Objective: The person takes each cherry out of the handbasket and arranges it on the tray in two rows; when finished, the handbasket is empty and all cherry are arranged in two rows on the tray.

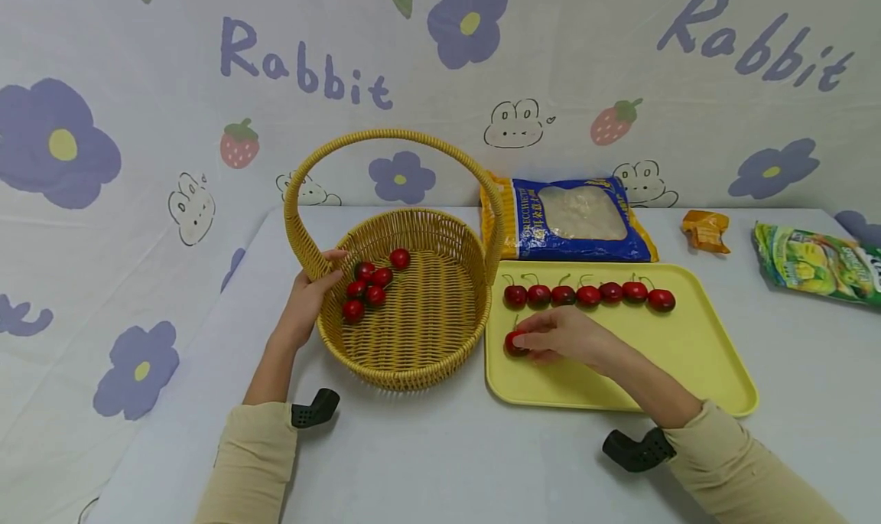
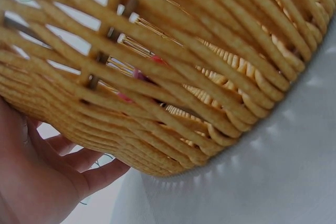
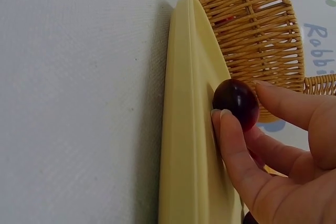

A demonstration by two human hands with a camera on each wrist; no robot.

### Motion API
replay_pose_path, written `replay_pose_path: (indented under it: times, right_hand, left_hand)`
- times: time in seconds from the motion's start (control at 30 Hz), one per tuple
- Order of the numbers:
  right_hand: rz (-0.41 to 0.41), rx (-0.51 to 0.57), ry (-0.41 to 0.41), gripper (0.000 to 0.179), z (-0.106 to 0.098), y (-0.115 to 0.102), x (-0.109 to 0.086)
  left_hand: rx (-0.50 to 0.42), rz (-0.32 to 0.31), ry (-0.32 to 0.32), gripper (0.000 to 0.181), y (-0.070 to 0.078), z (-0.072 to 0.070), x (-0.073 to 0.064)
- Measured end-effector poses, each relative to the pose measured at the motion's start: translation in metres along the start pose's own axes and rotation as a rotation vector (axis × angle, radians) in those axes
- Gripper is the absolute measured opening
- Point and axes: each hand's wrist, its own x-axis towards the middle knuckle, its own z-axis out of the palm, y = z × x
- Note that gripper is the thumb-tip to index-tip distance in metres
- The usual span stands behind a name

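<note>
My left hand (image 1: 307, 298) holds the yellow wicker basket (image 1: 406, 375) by its left rim, near the foot of the tall handle. In the left wrist view, the fingers (image 2: 100, 174) lie against the woven wall. Several red cherries (image 1: 375, 296) lie in the left part of the basket. Over the left part of the yellow tray (image 1: 661, 363), my right hand (image 1: 567, 336) pinches a dark red cherry (image 3: 236, 103) between thumb and fingers, close to the tray surface. Behind it, several stemmed cherries (image 1: 588, 296) form a row along the tray's far side.
A blue and yellow pasta bag (image 1: 585, 218) lies behind the tray. Farther right are a small orange packet (image 1: 705, 231) and a green bag (image 1: 819, 264). The basket's arched handle (image 1: 392, 135) stands high, and its right side is close against the tray.
</note>
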Motion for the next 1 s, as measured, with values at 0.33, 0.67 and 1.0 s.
replay_pose_path:
  times: [0.33, 0.67, 1.0]
  right_hand:
    - [-0.005, 0.004, 0.026, 0.034, 0.002, 0.0, 0.001]
    - [0.003, -0.019, 0.04, 0.037, -0.001, -0.002, -0.001]
    - [-0.051, -0.043, -0.012, 0.042, -0.016, -0.004, -0.009]
  left_hand:
    - [0.002, -0.003, -0.002, 0.039, -0.002, -0.001, 0.0]
    - [-0.002, 0.001, -0.003, 0.039, -0.001, 0.0, 0.0]
    - [0.008, -0.001, -0.001, 0.04, -0.001, 0.0, 0.0]
